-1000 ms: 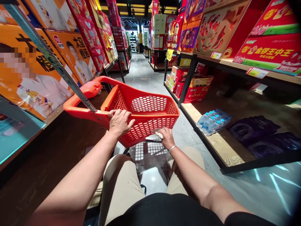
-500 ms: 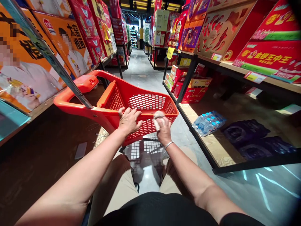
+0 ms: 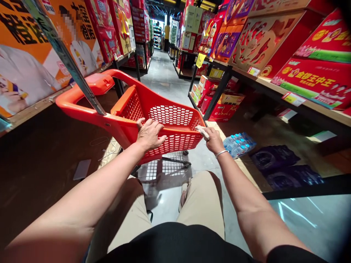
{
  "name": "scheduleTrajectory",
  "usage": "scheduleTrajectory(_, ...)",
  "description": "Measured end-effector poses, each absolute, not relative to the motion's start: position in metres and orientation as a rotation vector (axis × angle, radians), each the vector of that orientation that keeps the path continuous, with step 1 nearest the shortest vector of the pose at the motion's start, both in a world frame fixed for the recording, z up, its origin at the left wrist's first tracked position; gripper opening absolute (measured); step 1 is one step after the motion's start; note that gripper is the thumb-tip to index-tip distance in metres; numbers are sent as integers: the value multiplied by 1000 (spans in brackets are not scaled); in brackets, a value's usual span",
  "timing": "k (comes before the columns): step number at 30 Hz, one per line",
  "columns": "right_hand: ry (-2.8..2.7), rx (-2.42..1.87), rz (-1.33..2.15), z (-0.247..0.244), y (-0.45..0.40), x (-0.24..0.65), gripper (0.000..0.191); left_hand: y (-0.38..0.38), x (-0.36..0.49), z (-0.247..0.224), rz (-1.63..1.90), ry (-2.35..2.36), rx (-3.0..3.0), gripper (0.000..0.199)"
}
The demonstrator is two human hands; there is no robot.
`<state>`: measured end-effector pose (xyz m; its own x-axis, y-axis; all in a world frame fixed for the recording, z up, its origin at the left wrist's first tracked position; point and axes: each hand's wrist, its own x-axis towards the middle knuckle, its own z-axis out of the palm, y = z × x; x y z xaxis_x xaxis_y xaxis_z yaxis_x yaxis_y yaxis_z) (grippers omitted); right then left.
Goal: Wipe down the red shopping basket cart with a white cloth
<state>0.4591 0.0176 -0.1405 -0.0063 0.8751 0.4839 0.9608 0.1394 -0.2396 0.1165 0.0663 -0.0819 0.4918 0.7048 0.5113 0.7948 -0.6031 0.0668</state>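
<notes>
A red shopping cart with perforated basket walls stands across the aisle before me, its handle toward the left. My left hand rests over the basket's near rim, fingers spread, with nothing in it. At the basket's right front corner, my right hand grips a pale, crumpled cloth, pressed against the rim. A bracelet circles my right wrist. Slanting up from the handle area to the top left is a worn flat strip.
Orange boxes stand on the left shelf. Red boxes fill the right shelf, above shrink-wrapped water bottles and dark purple packs. Below left lies a pale flat object. A person in yellow is far down the aisle.
My right hand has moved right with the cloth, out to the basket's corner. My left hand stays on the rim. The cart sits slightly further left and higher in view.
</notes>
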Motion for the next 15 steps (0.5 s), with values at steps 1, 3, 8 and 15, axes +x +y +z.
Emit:
scheduleTrajectory(1,-1836,-1750,-246,-147,16,446,60,70,117,-82,-753,-1302,-2549,28)
scheduleTrajectory(3,-1726,-1685,-313,-162,12,416,60,79,118,-82,-743,-1305,-2546,27)
scheduleTrajectory(8,-1526,-1565,-386,-208,19,369,46,105,117,-78,-689,-1309,-2580,27)
scheduleTrajectory(15,-1656,-1920,73,-234,8,349,51,133,106,-70,-631,-1375,-2608,39)
